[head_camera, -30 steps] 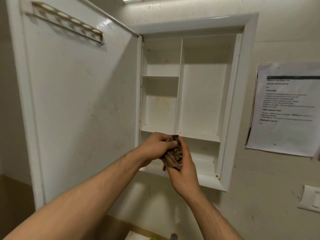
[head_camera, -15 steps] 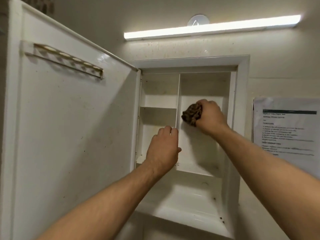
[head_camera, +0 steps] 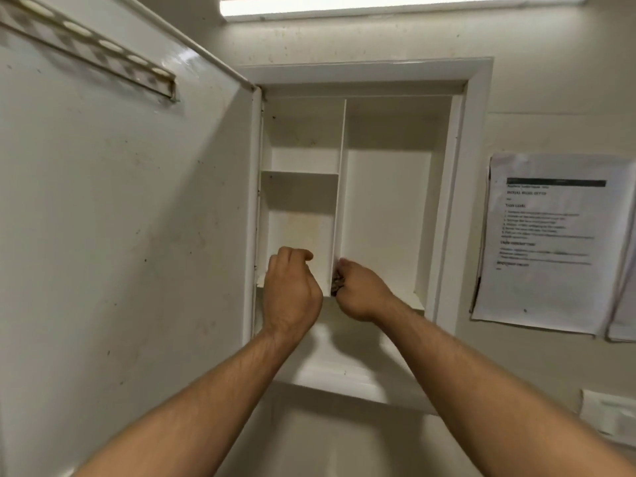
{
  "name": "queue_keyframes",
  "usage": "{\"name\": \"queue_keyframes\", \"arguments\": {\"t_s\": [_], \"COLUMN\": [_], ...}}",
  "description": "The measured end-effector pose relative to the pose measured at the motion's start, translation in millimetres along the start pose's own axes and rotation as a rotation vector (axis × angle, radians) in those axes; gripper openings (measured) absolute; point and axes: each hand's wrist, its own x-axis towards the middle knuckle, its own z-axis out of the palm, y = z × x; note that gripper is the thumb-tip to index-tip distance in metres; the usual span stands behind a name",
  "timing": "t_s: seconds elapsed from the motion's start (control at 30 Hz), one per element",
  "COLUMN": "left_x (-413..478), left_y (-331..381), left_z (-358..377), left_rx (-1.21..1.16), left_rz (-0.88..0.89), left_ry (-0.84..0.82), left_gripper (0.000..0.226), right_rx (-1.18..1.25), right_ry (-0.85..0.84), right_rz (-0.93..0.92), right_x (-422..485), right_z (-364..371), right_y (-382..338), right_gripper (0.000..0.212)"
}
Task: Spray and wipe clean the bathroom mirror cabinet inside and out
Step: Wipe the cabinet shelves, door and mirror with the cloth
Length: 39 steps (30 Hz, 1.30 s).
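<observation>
I have both hands up inside the open mirror cabinet (head_camera: 476,160); my right hand (head_camera: 363,292) is clenched around a dark patterned cloth (head_camera: 337,282), of which only a small bunched edge shows at the knuckles; that cloth is pressed against the foot of the vertical divider (head_camera: 339,201), just where it meets the shelf (head_camera: 418,301) under my right wrist. My left hand (head_camera: 292,290) sits just beside the right, on the other side of the divider, in front of the lower left compartment; its fingers are curled loosely inward and I can see nothing in them, though the palm is turned away from me, so I cannot tell whether it rests on the shelf edge or hangs free.

Above my left hand there is a short upper shelf (head_camera: 299,172); above my right hand the tall right compartment runs up unbroken; below both wrists lies the bottom ledge (head_camera: 340,376) of the cabinet. To the left of my left forearm the door (head_camera: 120,235) stands swung wide, its inner face speckled with small marks; a slotted holder (head_camera: 93,53) is fixed near its top. Well to the right of my right arm a printed sheet (head_camera: 547,242) hangs on the wall; its text is too blurred to read. Overhead, a strip light (head_camera: 378,5) glows.
</observation>
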Motion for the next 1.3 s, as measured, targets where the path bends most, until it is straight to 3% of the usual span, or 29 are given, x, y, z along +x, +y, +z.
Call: {"name": "queue_keyframes", "arguments": {"t_s": [0.1, 0.17, 0.2, 0.27, 0.33, 0.37, 0.47, 0.53, 0.63, 0.77, 0.87, 0.97, 1.03, 1.13, 1.2, 1.3], "left_x": [-8, -13, -15, -18, -23, -25, -29, -32, -33, -37, -37, -35, -31, -28, -30, -35], "left_y": [7, 9, 11, 14, 13, 12, 5, -1, -3, -7, -11, -14, -15, -6, 0, 5], "left_z": [11, 14, 15, 15, 14, 12, 5, 0, -5, -12, -17, -23, -22, -14, -9, -7], "left_rx": [-0.022, -0.049, -0.055, -0.046, -0.020, -0.006, 0.017, 0.023, 0.020, 0.010, 0.020, 0.001, 0.012, 0.045, 0.035, 0.028], "left_rz": [0.006, 0.033, 0.045, 0.043, 0.035, 0.039, 0.051, 0.052, 0.076, 0.071, 0.081, 0.043, 0.052, 0.067, 0.088, 0.137], "left_ry": [-0.029, -0.028, -0.031, -0.060, -0.099, -0.115, -0.118, -0.098, -0.106, -0.104, -0.083, -0.049, -0.062, -0.123, -0.178, -0.242], "left_gripper": [0.027, 0.025, 0.024, 0.025, 0.030, 0.033, 0.039, 0.040, 0.041, 0.039, 0.039, 0.038, 0.036, 0.031, 0.031, 0.033], "right_rx": [-0.069, -0.338, -0.518, -0.821, -0.976, -0.977, -0.749, -0.498, -0.069, -0.206, -0.119, -0.021, -0.027, -0.397, -0.722, -1.041], "right_ry": [-0.260, -0.391, -0.369, -0.170, -0.036, -0.058, -0.211, -0.170, -0.073, 0.183, 0.125, 0.097, -0.070, -0.316, -0.273, -0.187], "right_rz": [0.013, 0.029, 0.029, -0.028, -0.036, 0.022, 0.206, 0.192, 0.148, 0.266, 0.245, 0.134, 0.039, 0.080, 0.098, 0.041], "right_x": [-5, -2, -1, -1, -4, -4, -4, 2, 7, 12, 19, 8, -8, -12, -12, -26], "right_z": [-45, -80, -93, -98, -77, -63, -33, -34, -52, -36, -1, 0, -22, -72, -93, -77], "right_y": [0, 6, 9, 16, 20, 20, 9, 0, -4, -3, -27, -26, -12, -7, -4, 10], "right_gripper": [0.032, 0.028, 0.026, 0.027, 0.028, 0.030, 0.025, 0.017, 0.038, 0.027, 0.032, 0.017, 0.019, 0.019, 0.017, 0.030]}}
